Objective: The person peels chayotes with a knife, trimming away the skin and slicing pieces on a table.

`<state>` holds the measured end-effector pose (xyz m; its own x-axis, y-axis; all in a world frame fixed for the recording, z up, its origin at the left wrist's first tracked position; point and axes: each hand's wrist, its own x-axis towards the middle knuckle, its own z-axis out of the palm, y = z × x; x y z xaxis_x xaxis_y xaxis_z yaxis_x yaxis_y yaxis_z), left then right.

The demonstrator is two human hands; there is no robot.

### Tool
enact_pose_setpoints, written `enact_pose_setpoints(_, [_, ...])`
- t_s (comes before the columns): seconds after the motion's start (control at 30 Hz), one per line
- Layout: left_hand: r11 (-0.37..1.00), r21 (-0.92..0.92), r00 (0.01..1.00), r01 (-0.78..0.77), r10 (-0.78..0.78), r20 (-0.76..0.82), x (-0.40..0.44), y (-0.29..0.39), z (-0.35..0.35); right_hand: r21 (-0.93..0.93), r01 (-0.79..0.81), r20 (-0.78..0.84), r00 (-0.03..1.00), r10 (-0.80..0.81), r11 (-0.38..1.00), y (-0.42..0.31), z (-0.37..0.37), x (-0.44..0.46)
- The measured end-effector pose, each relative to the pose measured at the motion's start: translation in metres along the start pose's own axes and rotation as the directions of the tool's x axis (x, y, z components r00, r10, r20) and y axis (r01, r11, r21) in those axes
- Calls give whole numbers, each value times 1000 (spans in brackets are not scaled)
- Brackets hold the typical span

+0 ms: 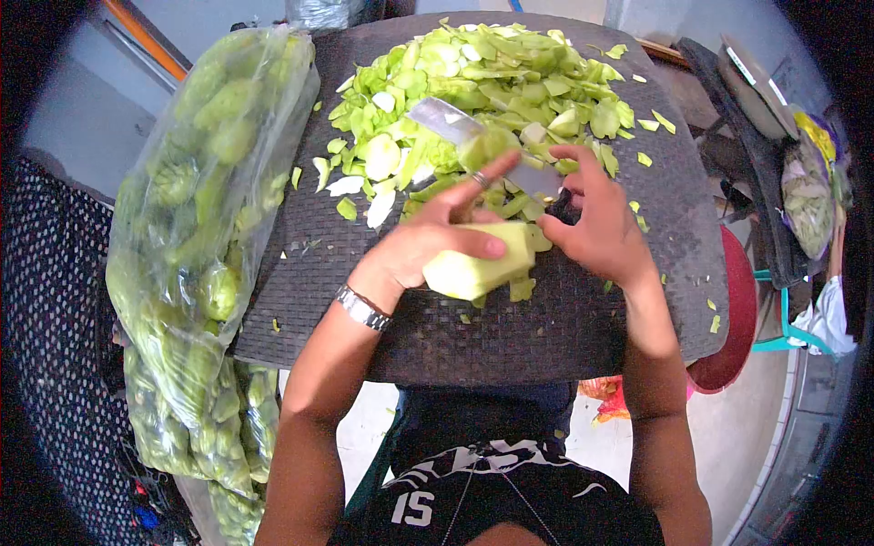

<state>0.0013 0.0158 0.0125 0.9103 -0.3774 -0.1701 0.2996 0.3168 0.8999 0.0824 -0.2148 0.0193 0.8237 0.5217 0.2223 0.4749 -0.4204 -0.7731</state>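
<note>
My left hand [437, 227], with a metal watch on the wrist, grips a peeled, pale green chayote [482, 264] cut to flat facets. Beside it, my right hand [603, 218] curls around the dark handle [566, 209] of a knife whose blade [535, 180], blurred, points toward my left fingers. Just beyond the hands rises a pile of green peelings [492, 77]. A flat metal blade [444, 120] lies on the pile's near left side; its handle is not visible. A few peel scraps lie under and around the chayote.
A long clear plastic bag of green chayotes [205, 191] leans along the table's left edge, with more bagged ones [182, 419] below. The dark woven-pattern table [319, 318] has loose scraps on it. A red round object [719, 318] and a teal stool [774, 314] stand right.
</note>
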Motion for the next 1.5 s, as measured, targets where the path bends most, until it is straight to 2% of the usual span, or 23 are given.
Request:
enact_pose_setpoints(0.1, [980,-113,978,-163,144,-153,-1,6,-10,-12,-28,-6,1000,27,1000,-2,-2,1])
enact_pose_setpoints(0.13, [986,-46,972,-162,151,-182,-3,11,-19,-47,-19,-5,1000,19,999,1,-3,0])
enact_pose_setpoints(0.17, [963,-93,944,-253,225,-243,-2,11,-18,-82,-10,-5,1000,9,997,3,-4,1])
enact_pose_setpoints(0.23, [919,-196,898,-342,259,-355,-4,15,-22,-131,-27,-17,1000,25,991,2,-5,1])
enact_pose_setpoints(0.33, [836,-399,867,-377,167,-470,-5,15,-35,-178,-62,-69,996,51,982,4,-3,1])
enact_pose_setpoints(0.43, [698,-563,849,-442,123,-514,-5,18,-33,-162,-119,-162,982,93,980,4,-2,2])
enact_pose_setpoints(0.47, [721,-515,805,-464,100,-585,-4,18,-27,-146,-141,-196,974,111,979,2,-1,3])
enact_pose_setpoints(0.67, [778,-446,800,-443,119,-588,0,9,-35,-92,-160,-216,967,137,983,-16,0,5])
enact_pose_setpoints(0.77, [844,-354,813,-402,152,-562,0,11,-25,-90,-156,-109,983,146,984,-30,4,2])
enact_pose_setpoints(0.87, [842,-412,909,-348,196,-368,-3,2,-36,-8,3,-41,999,-3,1000,-27,17,-4])
enact_pose_setpoints(1.0, [862,-365,820,-353,97,-563,1,0,-23,-84,92,-1,996,-92,992,-27,28,-10])
enact_pose_setpoints(1.1, [789,-447,813,-423,112,-571,7,-4,-25,-45,105,18,994,-105,993,-25,32,-10])
enact_pose_setpoints(1.2, [792,-474,824,-384,63,-563,5,-3,-17,-49,163,6,987,-163,985,-22,34,-10])
enact_pose_setpoints(1.27, [815,-464,883,-347,117,-456,2,-1,-13,-116,189,50,982,-184,975,-27,31,-12])
enact_pose_setpoints(1.33, [835,-457,929,-307,159,-334,-2,-1,-17,-46,306,46,952,-304,951,-28,36,-14])
enact_pose_setpoints(1.37, [835,-454,913,-311,131,-386,-2,-3,-15,-7,360,44,932,-360,933,-29,39,-16])
enact_pose_setpoints(1.43, [838,-444,872,-317,73,-484,-1,2,-2,-5,367,53,929,-366,930,-29,42,-17])
enact_pose_setpoints(1.5, [836,-446,873,-319,75,-482,0,1,-1,-6,330,93,940,-328,944,-30,39,-17])
